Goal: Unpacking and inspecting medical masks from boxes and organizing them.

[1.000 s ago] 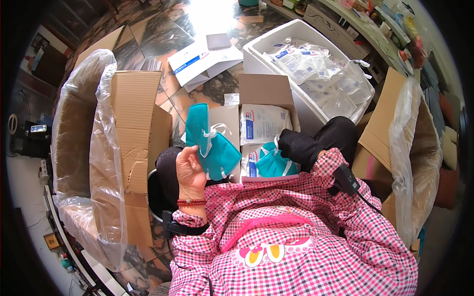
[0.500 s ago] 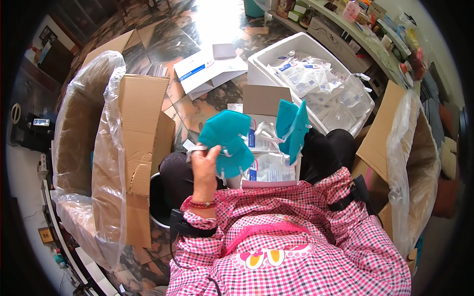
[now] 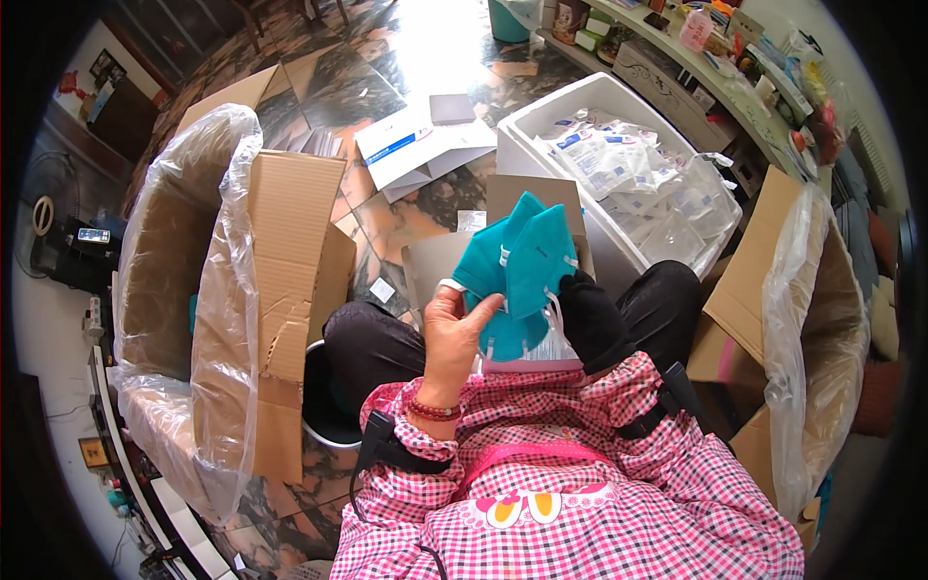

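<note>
Teal folded face masks fill the space between my two hands. My left hand (image 3: 452, 333) is bare, with a red bead bracelet at its wrist, and it pinches one lot of masks (image 3: 481, 253) at the lower left edge. My right hand (image 3: 592, 317), in a black glove, grips another mask (image 3: 541, 259) by its lower right side; its fingers are partly hidden. The two lots overlap, and white straps hang from them. Beneath them stands an open small carton (image 3: 532, 201) between my knees; the masks cover most of the white packets in it.
On the left is a large cardboard box (image 3: 290, 251) lined with clear plastic; another lined box (image 3: 749, 261) stands at the right. A white foam box (image 3: 541, 164) holds several packets. A flattened white carton (image 3: 406, 145) lies ahead, and a bucket (image 3: 314, 406) stands by my left knee.
My left hand has moved right with its masks, and my right hand has come left with its own. The masks, apart before, now overlap. A small white paper slip now lies on the floor.
</note>
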A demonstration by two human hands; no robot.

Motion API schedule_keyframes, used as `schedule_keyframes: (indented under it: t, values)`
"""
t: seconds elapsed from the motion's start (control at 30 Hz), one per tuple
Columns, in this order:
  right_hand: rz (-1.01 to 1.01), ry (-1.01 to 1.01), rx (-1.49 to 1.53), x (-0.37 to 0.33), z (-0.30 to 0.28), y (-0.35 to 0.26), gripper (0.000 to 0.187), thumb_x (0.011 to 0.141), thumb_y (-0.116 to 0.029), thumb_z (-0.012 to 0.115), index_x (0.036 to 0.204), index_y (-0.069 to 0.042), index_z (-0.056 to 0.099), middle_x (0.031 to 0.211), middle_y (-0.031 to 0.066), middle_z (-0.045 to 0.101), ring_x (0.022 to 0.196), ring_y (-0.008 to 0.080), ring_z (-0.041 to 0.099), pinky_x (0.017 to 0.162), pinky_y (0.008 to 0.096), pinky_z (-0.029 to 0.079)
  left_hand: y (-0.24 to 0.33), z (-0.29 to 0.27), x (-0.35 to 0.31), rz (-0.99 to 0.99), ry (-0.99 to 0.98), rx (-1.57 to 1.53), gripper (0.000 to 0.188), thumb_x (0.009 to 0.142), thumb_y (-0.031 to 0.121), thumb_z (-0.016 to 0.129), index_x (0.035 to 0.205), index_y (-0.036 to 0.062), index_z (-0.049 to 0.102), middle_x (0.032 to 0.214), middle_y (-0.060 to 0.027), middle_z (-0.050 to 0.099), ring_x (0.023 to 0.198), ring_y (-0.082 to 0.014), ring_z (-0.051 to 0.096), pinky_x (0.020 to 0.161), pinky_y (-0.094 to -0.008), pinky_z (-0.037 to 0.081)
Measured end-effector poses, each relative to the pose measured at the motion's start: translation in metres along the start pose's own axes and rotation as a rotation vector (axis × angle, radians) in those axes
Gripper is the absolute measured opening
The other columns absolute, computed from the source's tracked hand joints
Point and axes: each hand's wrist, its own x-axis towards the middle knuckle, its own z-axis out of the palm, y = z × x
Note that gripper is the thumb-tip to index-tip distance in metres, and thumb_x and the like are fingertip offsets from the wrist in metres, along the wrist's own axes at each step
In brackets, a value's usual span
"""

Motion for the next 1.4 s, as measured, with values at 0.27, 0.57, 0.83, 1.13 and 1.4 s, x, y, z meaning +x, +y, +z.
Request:
schedule_keyframes:
  t: [0.27,0.57,0.83,1.13,1.4]
  values:
    - [0.258,-0.08,0.455,0.014,-0.006,0.058,0.026,0.104,-0.012,0.049,0.122,0.003,0.059,0.107,0.0144,0.07,0.096,0.026,0.069,0.084,0.0373,0.056,0.003,-0.011,-0.015,-0.366,-0.125,-0.109,0.024,0.088,0.003,0.075,0.11,0.0012,0.066,0.102,-0.0062,0.072,0.089,-0.0118,0.068,0.082,-0.0262,0.055]
    - [0.392,0.231,0.129,0.027,-0.086,0.018,0.029,0.107,-0.016,0.044,0.123,0.003,0.059,0.108,0.0134,0.07,0.095,0.0244,0.069,0.083,0.0353,0.056,0.013,-0.046,-0.014,0.094,0.293,1.174,0.059,0.076,0.013,0.083,0.128,0.0078,0.057,0.067,-0.0074,0.059,0.06,-0.0241,0.061,0.062,-0.0364,0.05]
    - [0.261,0.165,0.334,0.012,-0.07,0.022,0.03,0.107,-0.015,0.044,0.13,0.001,0.055,0.112,0.0116,0.068,0.097,0.0196,0.067,0.081,0.0306,0.056,-0.006,-0.066,-0.013,-0.023,0.087,0.754,0.024,0.082,0.012,0.078,0.1,-0.0009,0.07,0.071,-0.0038,0.064,0.061,-0.0103,0.058,0.059,-0.029,0.048]
    - [0.454,0.047,0.797,-0.001,-0.03,0.015,0.019,0.1,-0.011,0.054,0.116,-0.002,0.061,0.1,0.0065,0.067,0.088,0.0165,0.064,0.078,0.0314,0.053,0.018,0.008,-0.015,-0.247,-0.057,-0.017,0.034,0.101,0.013,0.056,0.133,0.003,0.051,0.119,-0.0044,0.063,0.098,-0.0104,0.065,0.08,-0.0292,0.058]
    - [0.631,0.168,1.039,0.017,-0.044,-0.015,0.008,0.094,-0.004,0.062,0.101,-0.002,0.066,0.092,0.0043,0.068,0.085,0.0121,0.062,0.077,0.0283,0.049,0.005,0.001,-0.017,-0.114,-0.018,0.409,0.017,0.091,0.014,0.07,0.105,0.0048,0.071,0.118,-0.0069,0.062,0.104,-0.0174,0.062,0.082,-0.0329,0.054]
